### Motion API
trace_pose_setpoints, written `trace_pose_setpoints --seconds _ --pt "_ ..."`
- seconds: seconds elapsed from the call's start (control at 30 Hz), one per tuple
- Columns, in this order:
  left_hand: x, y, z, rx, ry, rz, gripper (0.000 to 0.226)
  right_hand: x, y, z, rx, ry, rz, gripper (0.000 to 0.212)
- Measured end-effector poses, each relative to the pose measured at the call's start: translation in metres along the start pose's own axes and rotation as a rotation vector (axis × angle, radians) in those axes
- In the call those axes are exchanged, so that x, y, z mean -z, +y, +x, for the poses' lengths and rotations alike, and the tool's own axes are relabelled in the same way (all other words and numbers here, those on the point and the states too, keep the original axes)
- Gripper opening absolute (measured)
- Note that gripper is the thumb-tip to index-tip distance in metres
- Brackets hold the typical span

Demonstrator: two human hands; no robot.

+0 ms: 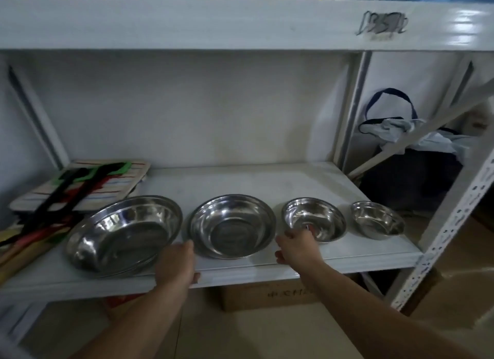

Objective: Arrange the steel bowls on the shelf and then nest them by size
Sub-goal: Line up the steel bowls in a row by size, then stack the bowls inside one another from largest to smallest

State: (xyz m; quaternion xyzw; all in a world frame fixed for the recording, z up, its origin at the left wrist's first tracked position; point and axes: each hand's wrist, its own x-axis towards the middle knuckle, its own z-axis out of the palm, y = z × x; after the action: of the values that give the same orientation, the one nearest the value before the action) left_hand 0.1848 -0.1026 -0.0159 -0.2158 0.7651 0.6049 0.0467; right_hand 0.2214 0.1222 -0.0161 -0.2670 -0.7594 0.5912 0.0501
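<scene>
Four steel bowls stand in a row near the front of the white shelf point(267, 182), sized down from left to right. The largest bowl point(123, 233) is on the left, tilted and blurred. My left hand point(177, 265) lies over the shelf's front edge with its fingertips at this bowl's right rim. The second bowl point(231, 226) sits between my two hands, untouched. My right hand point(296, 247) has its fingers over the near rim of the third bowl point(316, 218), thumb spread to the left. The smallest bowl point(377, 219) stands alone at the right.
A striped board point(88, 182) with black, red and green utensils lies at the shelf's left end. A white perforated post point(454, 219) bounds the right end. Behind it are a dark bag and a cloth point(395, 129). A cardboard box point(267, 294) sits under the shelf.
</scene>
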Motion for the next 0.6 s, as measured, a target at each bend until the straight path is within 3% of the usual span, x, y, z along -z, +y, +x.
trace_pose_setpoints --seconds 0.1,0.37,0.53,0.6 --pt "-0.007 -0.002 0.016 -0.057 -0.043 0.004 0.030 -0.021 -0.012 0.008 0.025 0.020 -0.130 0.011" --pt "-0.020 0.004 0.024 -0.141 -0.010 0.018 0.020 -0.029 -0.020 0.021 0.015 0.087 -0.266 0.013" --pt "0.018 0.054 0.010 -0.250 -0.072 -0.039 0.012 -0.026 -0.065 -0.001 0.210 0.165 -0.231 0.012" --pt "0.045 0.075 0.013 -0.308 -0.020 -0.046 0.012 -0.038 -0.090 -0.009 0.283 0.177 -0.178 0.016"
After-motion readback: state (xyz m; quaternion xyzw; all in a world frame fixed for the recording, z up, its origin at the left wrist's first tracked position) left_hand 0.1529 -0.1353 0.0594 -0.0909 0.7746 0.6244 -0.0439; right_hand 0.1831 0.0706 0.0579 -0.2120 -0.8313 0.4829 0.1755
